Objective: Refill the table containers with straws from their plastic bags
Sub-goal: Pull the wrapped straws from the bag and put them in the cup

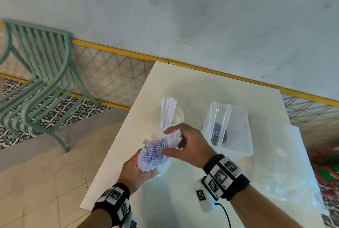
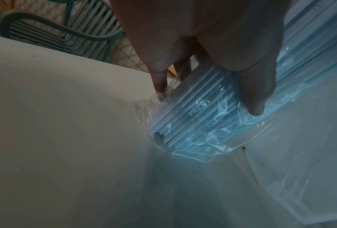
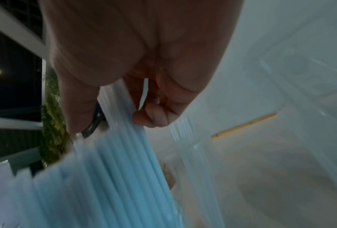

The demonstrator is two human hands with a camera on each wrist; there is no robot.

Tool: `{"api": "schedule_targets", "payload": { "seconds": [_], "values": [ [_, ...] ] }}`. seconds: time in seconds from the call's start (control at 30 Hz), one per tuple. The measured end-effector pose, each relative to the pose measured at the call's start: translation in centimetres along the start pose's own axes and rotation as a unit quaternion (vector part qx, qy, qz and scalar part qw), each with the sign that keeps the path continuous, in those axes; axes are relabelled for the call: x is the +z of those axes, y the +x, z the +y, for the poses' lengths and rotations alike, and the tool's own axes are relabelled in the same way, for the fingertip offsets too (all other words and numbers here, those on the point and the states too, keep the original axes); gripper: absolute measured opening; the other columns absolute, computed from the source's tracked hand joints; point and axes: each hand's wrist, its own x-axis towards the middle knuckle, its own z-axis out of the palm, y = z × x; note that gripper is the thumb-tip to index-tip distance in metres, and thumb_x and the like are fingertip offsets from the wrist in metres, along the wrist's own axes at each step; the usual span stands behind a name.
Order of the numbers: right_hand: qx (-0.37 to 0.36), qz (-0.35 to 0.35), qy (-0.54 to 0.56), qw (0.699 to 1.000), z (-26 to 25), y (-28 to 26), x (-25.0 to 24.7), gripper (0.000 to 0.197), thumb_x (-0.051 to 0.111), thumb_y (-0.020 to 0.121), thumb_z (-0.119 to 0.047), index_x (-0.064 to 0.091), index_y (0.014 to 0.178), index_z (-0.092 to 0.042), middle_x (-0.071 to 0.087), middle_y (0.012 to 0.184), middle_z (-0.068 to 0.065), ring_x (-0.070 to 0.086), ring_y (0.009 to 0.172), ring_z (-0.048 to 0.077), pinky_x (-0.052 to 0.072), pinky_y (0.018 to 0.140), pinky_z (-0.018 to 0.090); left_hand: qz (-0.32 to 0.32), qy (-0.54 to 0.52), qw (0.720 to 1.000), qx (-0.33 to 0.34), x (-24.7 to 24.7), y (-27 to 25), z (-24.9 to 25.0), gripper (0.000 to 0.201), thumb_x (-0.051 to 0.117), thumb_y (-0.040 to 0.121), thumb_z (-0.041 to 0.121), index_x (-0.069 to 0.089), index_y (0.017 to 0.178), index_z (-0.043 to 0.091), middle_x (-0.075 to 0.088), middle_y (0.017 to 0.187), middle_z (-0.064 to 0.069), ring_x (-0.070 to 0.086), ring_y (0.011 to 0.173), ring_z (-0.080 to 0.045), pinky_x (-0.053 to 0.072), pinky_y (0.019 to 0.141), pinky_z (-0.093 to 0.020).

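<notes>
A thick bundle of white straws (image 1: 156,151) stands in a clear plastic bag (image 2: 208,138) on the white table (image 1: 183,84). My left hand (image 1: 136,171) wraps round the bagged bundle (image 2: 193,111) low down. My right hand (image 1: 187,145) pinches a cluster of straws (image 3: 124,151) at the bundle's top, thumb on one side and fingers on the other. Behind it a round clear cup (image 1: 178,115) holds several upright white straws (image 1: 167,111). A clear rectangular container (image 1: 229,128) stands to the right with two straws (image 1: 224,123) leaning inside.
A crumpled clear plastic bag (image 1: 286,163) lies on the table's right side. Stacked green metal chairs (image 1: 36,81) stand on the floor to the left. A yellow lattice fence (image 1: 110,73) and a grey wall run behind the table. The table's left edge is close to my left wrist.
</notes>
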Motion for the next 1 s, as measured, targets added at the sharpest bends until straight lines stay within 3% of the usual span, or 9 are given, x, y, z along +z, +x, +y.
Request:
{"api": "schedule_targets", "payload": {
  "seconds": [0.13, 0.27, 0.47, 0.6, 0.7, 0.77, 0.83, 0.9, 1.0],
  "values": [
    [-0.012, 0.049, -0.021, 0.999, 0.3, 0.5, 0.8, 0.020, 0.084, 0.076, -0.028, 0.072, 0.088, -0.017, 0.069, 0.088, -0.004, 0.064, 0.077, 0.010, 0.046, 0.070, 0.008, -0.004, -0.005, 1.000, -0.001, -0.1, 0.0, -0.1, 0.049, 0.092, 0.062, 0.019, 0.064, 0.100, 0.034, 0.069, 0.093, 0.033, 0.067, 0.088, 0.009, 0.048, 0.069, -0.002],
    [-0.043, 0.085, -0.058, 0.994, -0.9, 1.4, -0.2, 0.011, 0.080, 0.077, -0.017, 0.071, 0.079, -0.012, 0.066, 0.076, -0.002, 0.063, 0.072, 0.009, 0.042, 0.065, 0.003, -0.003, -0.010, 1.000, 0.003, -0.2, 0.1, -0.1, 0.052, 0.092, 0.061, 0.020, 0.063, 0.101, 0.036, 0.068, 0.093, 0.036, 0.065, 0.088, 0.011, 0.047, 0.070, -0.002],
    [-0.008, 0.102, -0.067, 0.992, -4.7, 4.4, -5.1, 0.010, 0.078, 0.078, -0.022, 0.072, 0.080, -0.015, 0.072, 0.075, -0.006, 0.067, 0.066, 0.003, 0.054, 0.064, 0.019, -0.001, -0.024, 1.000, 0.010, -0.4, 0.1, -0.2, 0.057, 0.091, 0.063, 0.022, 0.064, 0.112, 0.027, 0.067, 0.096, 0.036, 0.064, 0.090, 0.013, 0.045, 0.072, 0.001],
    [-0.015, 0.150, -0.081, 0.985, -7.9, 6.8, -9.0, 0.004, 0.074, 0.080, -0.024, 0.073, 0.078, -0.021, 0.072, 0.071, -0.008, 0.065, 0.061, -0.001, 0.050, 0.056, 0.016, -0.003, -0.029, 1.000, 0.006, -0.6, 0.1, -0.5, 0.057, 0.091, 0.064, 0.025, 0.065, 0.114, 0.026, 0.069, 0.097, 0.032, 0.065, 0.091, 0.010, 0.047, 0.072, -0.001],
    [-0.005, 0.202, -0.096, 0.975, -7.9, 9.3, -10.0, 0.018, 0.074, 0.080, -0.028, 0.071, 0.079, -0.011, 0.070, 0.068, 0.003, 0.063, 0.057, 0.011, 0.051, 0.053, 0.025, -0.007, -0.033, 0.999, 0.005, -0.8, 0.3, -0.5, 0.057, 0.091, 0.064, 0.023, 0.065, 0.115, 0.024, 0.070, 0.097, 0.030, 0.066, 0.090, 0.009, 0.048, 0.072, -0.002],
    [0.029, 0.177, -0.118, 0.977, -6.5, 10.7, -9.2, 0.025, 0.074, 0.080, -0.035, 0.072, 0.083, -0.010, 0.071, 0.071, 0.004, 0.065, 0.061, 0.015, 0.053, 0.057, 0.032, -0.008, -0.038, 0.999, 0.005, -0.9, 0.4, -0.4, 0.058, 0.091, 0.064, 0.023, 0.064, 0.116, 0.024, 0.069, 0.098, 0.032, 0.065, 0.091, 0.011, 0.047, 0.072, -0.001],
    [0.084, 0.099, -0.151, 0.980, -4.5, 11.4, -7.8, 0.036, 0.074, 0.080, -0.047, 0.072, 0.092, -0.014, 0.072, 0.081, -0.002, 0.066, 0.069, 0.010, 0.053, 0.064, 0.030, -0.007, -0.030, 0.999, 0.012, -1.1, 0.3, -0.4, 0.062, 0.091, 0.063, 0.027, 0.062, 0.118, 0.026, 0.066, 0.101, 0.035, 0.064, 0.093, 0.013, 0.048, 0.078, -0.004],
    [0.148, 0.005, -0.194, 0.970, -2.6, 11.4, -6.3, 0.059, 0.071, 0.078, -0.058, 0.064, 0.117, -0.014, 0.067, 0.108, -0.002, 0.064, 0.096, 0.014, 0.047, 0.082, 0.026, -0.010, -0.027, 0.999, 0.015, -1.3, 0.3, -0.6, 0.066, 0.091, 0.062, 0.031, 0.060, 0.120, 0.029, 0.065, 0.103, 0.036, 0.063, 0.096, 0.013, 0.050, 0.085, -0.009],
    [0.213, -0.036, -0.183, 0.959, -0.5, 10.6, -5.0, 0.093, 0.069, 0.078, -0.061, 0.032, 0.150, -0.014, 0.038, 0.146, 0.006, 0.047, 0.129, 0.021, 0.038, 0.104, 0.030, -0.015, -0.032, 0.999, 0.022, -1.5, 0.3, -0.8, 0.068, 0.091, 0.063, 0.031, 0.059, 0.123, 0.027, 0.065, 0.105, 0.036, 0.062, 0.098, 0.014, 0.046, 0.082, -0.002]
  ]
}}
